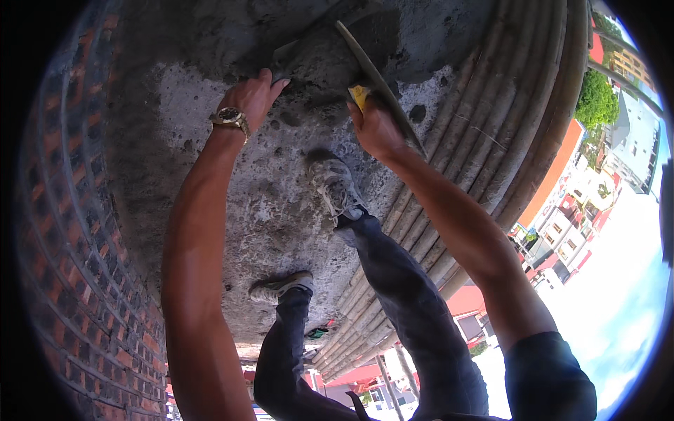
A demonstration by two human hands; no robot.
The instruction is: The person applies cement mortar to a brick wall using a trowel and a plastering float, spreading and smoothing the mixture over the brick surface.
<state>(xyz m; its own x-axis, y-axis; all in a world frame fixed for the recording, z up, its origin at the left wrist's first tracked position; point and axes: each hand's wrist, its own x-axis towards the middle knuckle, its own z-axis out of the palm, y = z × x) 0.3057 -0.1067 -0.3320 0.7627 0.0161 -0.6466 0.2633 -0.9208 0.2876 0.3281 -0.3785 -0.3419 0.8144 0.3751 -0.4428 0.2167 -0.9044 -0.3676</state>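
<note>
My right hand (379,130) grips the yellow handle of a long plastering float (379,74), its narrow blade tilted on edge over the mortar. To the left, my left hand (249,98), with a watch (230,118) at the wrist, is closed with the thumb pointing right. Whatever its fingers hold is hidden. A flat grey corner, perhaps a trowel blade (284,51), shows just beyond it. Dark wet mortar (225,35) covers the far part of the ledge, ahead of both hands. Paler, rough concrete (246,189) lies nearer, under my shoes.
A brick wall (77,210) rises along the left. Stacked bamboo or wooden poles (484,105) border the right edge, with buildings (562,231) and trees (597,98) far below. My shoes (335,182) stand on the ledge between my arms. A small green object (316,332) lies behind them.
</note>
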